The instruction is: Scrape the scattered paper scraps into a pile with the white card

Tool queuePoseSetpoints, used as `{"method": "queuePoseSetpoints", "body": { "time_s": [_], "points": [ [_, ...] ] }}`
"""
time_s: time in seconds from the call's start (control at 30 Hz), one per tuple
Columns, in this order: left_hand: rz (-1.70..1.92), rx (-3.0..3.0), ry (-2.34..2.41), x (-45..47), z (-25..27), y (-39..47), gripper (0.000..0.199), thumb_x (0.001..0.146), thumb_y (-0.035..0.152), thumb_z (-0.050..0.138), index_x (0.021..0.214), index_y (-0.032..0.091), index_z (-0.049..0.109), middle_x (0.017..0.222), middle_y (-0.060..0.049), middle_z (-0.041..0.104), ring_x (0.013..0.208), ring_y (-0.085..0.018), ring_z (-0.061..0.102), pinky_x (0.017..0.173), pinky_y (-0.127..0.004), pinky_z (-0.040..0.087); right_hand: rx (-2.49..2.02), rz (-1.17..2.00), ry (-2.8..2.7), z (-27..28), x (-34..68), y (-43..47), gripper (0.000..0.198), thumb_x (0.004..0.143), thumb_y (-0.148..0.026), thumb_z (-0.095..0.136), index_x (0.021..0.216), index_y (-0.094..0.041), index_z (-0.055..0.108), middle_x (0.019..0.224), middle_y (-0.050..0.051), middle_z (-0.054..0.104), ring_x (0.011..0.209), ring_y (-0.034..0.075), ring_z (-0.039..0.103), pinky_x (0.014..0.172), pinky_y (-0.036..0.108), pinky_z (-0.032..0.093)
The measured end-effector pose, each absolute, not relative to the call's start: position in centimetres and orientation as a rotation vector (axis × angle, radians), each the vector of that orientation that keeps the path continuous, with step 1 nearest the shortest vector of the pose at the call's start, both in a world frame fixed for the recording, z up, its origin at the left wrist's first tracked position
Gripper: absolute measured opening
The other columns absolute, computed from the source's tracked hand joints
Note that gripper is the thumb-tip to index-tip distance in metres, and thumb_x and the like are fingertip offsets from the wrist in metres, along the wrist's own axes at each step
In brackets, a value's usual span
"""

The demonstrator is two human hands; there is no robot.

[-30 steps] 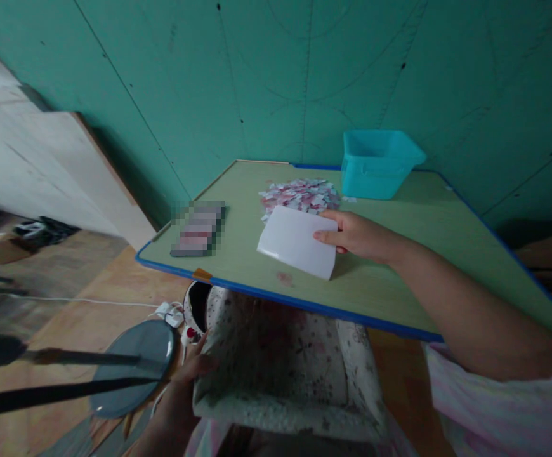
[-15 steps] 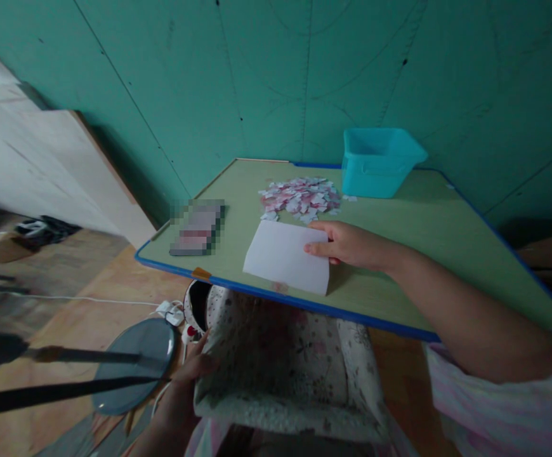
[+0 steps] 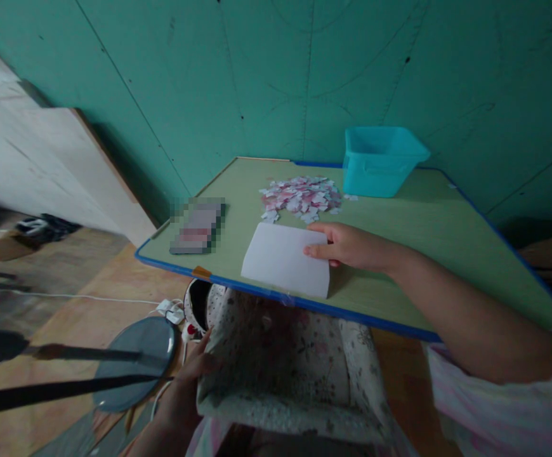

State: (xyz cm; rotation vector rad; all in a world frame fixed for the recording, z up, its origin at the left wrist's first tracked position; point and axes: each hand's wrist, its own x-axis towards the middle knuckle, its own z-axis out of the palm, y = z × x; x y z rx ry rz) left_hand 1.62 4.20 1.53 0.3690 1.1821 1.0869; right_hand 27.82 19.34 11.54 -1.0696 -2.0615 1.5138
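My right hand (image 3: 340,244) pinches the right side of a white sheet of paper (image 3: 283,259), thumb on top, fingers partly under it. The sheet lies tilted near the front edge of the table (image 3: 400,228). Just behind it sits a heap of small white and pink paper scraps (image 3: 302,197). Below the edge hangs or stands an open floral-cloth basket (image 3: 285,409), its dark inside facing up. Closed on the basket's left rim is my left hand (image 3: 195,365); its fingers are partly hidden. A few blurred scraps show at the table edge above the basket.
A turquoise plastic bin (image 3: 375,168) stands at the back right against the green wall (image 3: 276,76). A pixelated phone-like object (image 3: 197,227) lies at the left. On the floor are a round grey stool top (image 3: 138,362), a power strip (image 3: 170,311) and cables.
The paper in my right hand has shifted slightly toward the front edge. Small scraps at that edge have dropped toward the basket. My left hand stays on the rim.
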Motion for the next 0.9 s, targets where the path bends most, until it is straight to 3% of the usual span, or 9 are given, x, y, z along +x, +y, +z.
{"method": "queuePoseSetpoints", "body": {
  "time_s": [0.5, 0.9],
  "points": [
    [1.068, 0.317, 1.108, 2.1, 1.9, 4.2, 0.054, 0.052, 0.01, 0.058, 0.106, 0.019, 0.059, 0.055, -0.001, 0.067, 0.041, -0.018, 0.06, 0.039, -0.027, 0.046, -1.005, 1.498, -2.143, 11.1, 28.0, 19.5, 0.028, 0.078, -0.038, 0.05, 0.093, -0.015, 0.05, 0.07, -0.001, 0.05, 0.049, 0.004, 0.04, 0.041, 0.016, 0.03],
    [1.076, 0.327, 1.088, 1.7, 1.1, 4.1, 0.068, 0.053, 0.009, 0.057, 0.12, 0.019, 0.046, 0.069, -0.003, 0.07, 0.06, -0.022, 0.065, 0.049, -0.029, 0.048, -1.022, 1.485, -2.005, 12.4, 28.2, 19.1, 0.027, 0.071, -0.035, 0.058, 0.09, -0.016, 0.056, 0.07, -0.001, 0.055, 0.052, 0.006, 0.046, 0.042, 0.017, 0.033]
  ]
}}
